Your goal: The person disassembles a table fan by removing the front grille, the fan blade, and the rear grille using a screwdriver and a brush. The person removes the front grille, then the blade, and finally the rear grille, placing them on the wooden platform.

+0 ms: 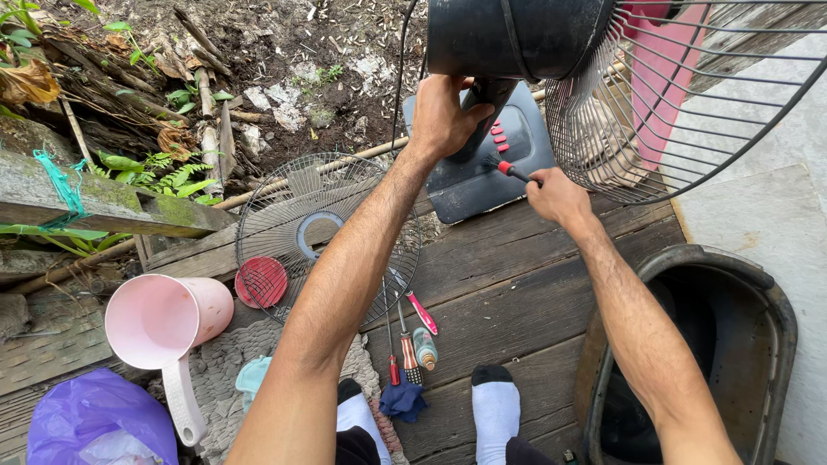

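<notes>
Near the top centre of the frame, the left hand [441,116] is wrapping closed around the dark neck of the table fan [508,39], just under its black motor housing, and is holding the fan tilted. Slightly lower and to the right, the right hand [558,196] is gripping shut on a small brush [510,170] with a red and black handle, its tip touching the fan's grey base [478,176] just below a row of red buttons [498,135]. At the upper right, the fan's rear wire guard [689,112] is spreading out from the motor housing, with a pink blade [668,73] showing through the wires.

Left of centre, the detached front wire guard [323,232] is lying flat on the wooden plank deck [517,284], and a round red cap [261,282] is resting at its lower left edge. Below that guard, screwdrivers [405,344] and a small bottle [425,349] are lying side by side near a blue cloth [402,400]. At the lower left, a pink scoop jug [164,331] is lying on its side just above a purple plastic bag [95,422]. At the lower right, a dark basin [698,353] is sitting at the deck's edge. Along the bottom edge, two feet in white socks [495,413] are standing on the planks.
</notes>
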